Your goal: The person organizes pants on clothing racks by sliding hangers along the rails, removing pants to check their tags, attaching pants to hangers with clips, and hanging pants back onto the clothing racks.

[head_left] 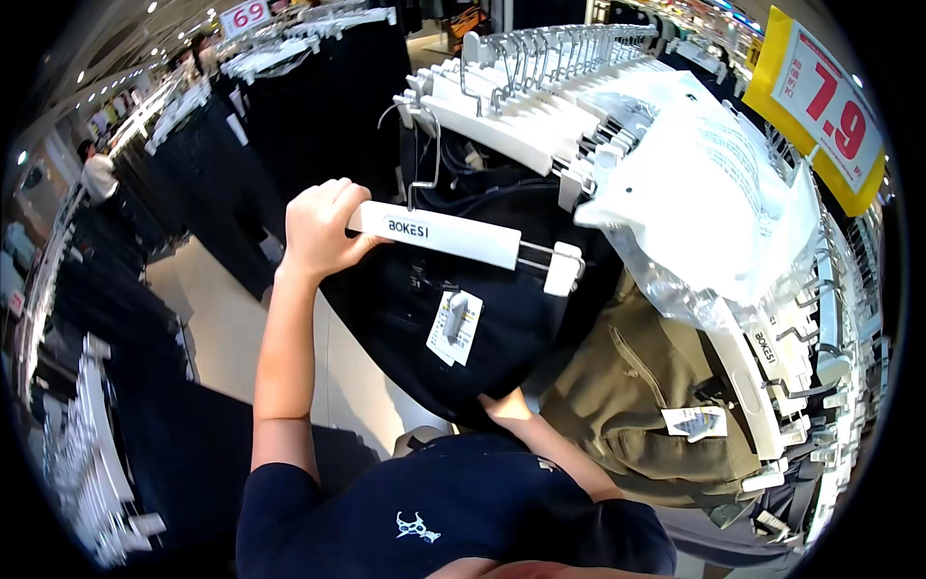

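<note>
Below both hands, my navy short-sleeved shirt [482, 511] carries a small white animal figure. My right hand [508, 409] is at the lower edge of a black cloth garment [526, 333], its fingers hidden behind the fabric; whether they grip, I cannot tell. Up and to its left, my left hand [326, 227] is clenched around the near end of a long white hanger with a metal hook [449, 238], printed "BOKESI." The black garment hangs below that bar, between my two hands, a white printed paper tag [454, 328] on its front. Right of my right hand hangs an olive-brown cloth garment [617, 386]; above it sits a white, clear-edged plastic package [709, 183]. Beyond my left hand, up and right, runs a row of white hangers [497, 125], with a yellow-edged sign reading "7.9" [830, 111] farther right. Far to my left hand's left, a person in a light top [98, 176] stands near racked dark clothes [188, 159].
</note>
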A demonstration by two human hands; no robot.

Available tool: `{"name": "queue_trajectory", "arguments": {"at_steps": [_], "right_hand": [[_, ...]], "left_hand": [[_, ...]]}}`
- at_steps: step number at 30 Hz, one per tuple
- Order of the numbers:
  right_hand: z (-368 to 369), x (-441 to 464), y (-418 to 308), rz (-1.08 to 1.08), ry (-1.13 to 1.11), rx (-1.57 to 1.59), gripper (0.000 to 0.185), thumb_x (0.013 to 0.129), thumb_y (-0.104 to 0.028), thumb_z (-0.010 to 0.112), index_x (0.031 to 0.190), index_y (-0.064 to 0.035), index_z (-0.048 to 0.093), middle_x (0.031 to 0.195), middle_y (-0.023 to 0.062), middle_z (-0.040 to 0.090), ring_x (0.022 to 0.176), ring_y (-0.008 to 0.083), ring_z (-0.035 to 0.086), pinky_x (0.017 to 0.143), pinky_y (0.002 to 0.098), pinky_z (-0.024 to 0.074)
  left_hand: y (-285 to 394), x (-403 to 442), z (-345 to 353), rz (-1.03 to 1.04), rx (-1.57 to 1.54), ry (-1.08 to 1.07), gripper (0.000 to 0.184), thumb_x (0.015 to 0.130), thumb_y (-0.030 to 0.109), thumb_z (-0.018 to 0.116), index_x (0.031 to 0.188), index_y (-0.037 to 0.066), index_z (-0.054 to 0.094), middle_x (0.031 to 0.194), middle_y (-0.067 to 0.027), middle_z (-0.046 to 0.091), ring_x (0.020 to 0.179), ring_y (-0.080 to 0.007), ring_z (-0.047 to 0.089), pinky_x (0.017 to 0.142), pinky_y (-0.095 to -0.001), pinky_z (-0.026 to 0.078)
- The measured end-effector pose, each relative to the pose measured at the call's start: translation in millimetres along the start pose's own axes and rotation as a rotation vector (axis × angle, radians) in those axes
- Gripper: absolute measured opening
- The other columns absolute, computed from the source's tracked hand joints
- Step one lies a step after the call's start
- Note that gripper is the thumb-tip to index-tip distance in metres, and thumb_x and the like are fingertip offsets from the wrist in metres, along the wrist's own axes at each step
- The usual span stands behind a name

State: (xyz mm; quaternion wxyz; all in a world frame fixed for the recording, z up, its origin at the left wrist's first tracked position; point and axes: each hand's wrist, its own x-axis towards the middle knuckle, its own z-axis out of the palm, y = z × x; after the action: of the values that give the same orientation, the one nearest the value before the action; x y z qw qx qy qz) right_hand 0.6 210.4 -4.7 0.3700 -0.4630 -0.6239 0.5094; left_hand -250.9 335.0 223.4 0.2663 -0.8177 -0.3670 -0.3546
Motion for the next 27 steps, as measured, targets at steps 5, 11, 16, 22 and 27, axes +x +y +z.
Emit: {"name": "queue_trajectory", "arguments": {"at_steps": [5, 11, 16, 22, 27], "right_hand": [[31, 28, 0, -0.217, 0.095, 0.045, 0.058, 0.074, -0.006, 0.066, 0.125, 0.0029, 0.039, 0.127, 0.0181, 0.045, 0.119, 0.0270, 0.043, 0.100, 0.0346, 0.0333], [80, 47, -15, 0.029, 0.734, 0.066, 0.041, 0.079, -0.008, 0.063, 0.117, 0.0020, 0.050, 0.115, 0.0131, 0.056, 0.106, 0.0223, 0.053, 0.092, 0.0329, 0.0402], [89, 69, -54, -0.076, 1.049, 0.085, 0.042, 0.074, -0.009, 0.069, 0.110, 0.0031, 0.053, 0.111, 0.0138, 0.058, 0.103, 0.0218, 0.055, 0.090, 0.0312, 0.0409], [84, 80, -90, -0.020, 1.234, 0.009, 0.022, 0.074, -0.008, 0.065, 0.089, 0.0071, 0.062, 0.084, 0.0147, 0.067, 0.078, 0.0225, 0.065, 0.071, 0.0304, 0.0484], [85, 81, -93, -0.034, 1.157, -0.040, 0.017, 0.075, -0.006, 0.061, 0.084, 0.0089, 0.060, 0.074, 0.0163, 0.066, 0.069, 0.0229, 0.065, 0.064, 0.0306, 0.0474]], "left_hand": [[-38, 20, 31, 0.055, -0.103, 0.095, 0.037, 0.047, 0.029, 0.074, 0.072, 0.008, 0.055, 0.062, -0.0038, 0.048, 0.056, -0.0215, 0.049, 0.050, -0.0308, 0.036], [-76, 51, 59, 0.165, -0.339, 0.153, 0.033, 0.049, 0.029, 0.072, 0.068, 0.009, 0.054, 0.058, -0.0025, 0.045, 0.052, -0.0199, 0.049, 0.047, -0.0301, 0.036], [-86, 86, 71, 0.273, -0.479, 0.154, 0.034, 0.054, 0.030, 0.074, 0.065, 0.006, 0.052, 0.059, -0.0065, 0.050, 0.053, -0.0243, 0.051, 0.048, -0.0325, 0.039], [-89, 109, 98, 0.266, -0.511, 0.110, 0.040, 0.062, 0.042, 0.073, 0.070, 0.007, 0.056, 0.065, -0.0070, 0.058, 0.059, -0.0260, 0.057, 0.052, -0.0336, 0.044], [-81, 99, 109, 0.234, -0.496, 0.074, 0.041, 0.062, 0.043, 0.073, 0.072, 0.007, 0.056, 0.065, -0.0071, 0.058, 0.060, -0.0267, 0.058, 0.052, -0.0350, 0.044]]}}
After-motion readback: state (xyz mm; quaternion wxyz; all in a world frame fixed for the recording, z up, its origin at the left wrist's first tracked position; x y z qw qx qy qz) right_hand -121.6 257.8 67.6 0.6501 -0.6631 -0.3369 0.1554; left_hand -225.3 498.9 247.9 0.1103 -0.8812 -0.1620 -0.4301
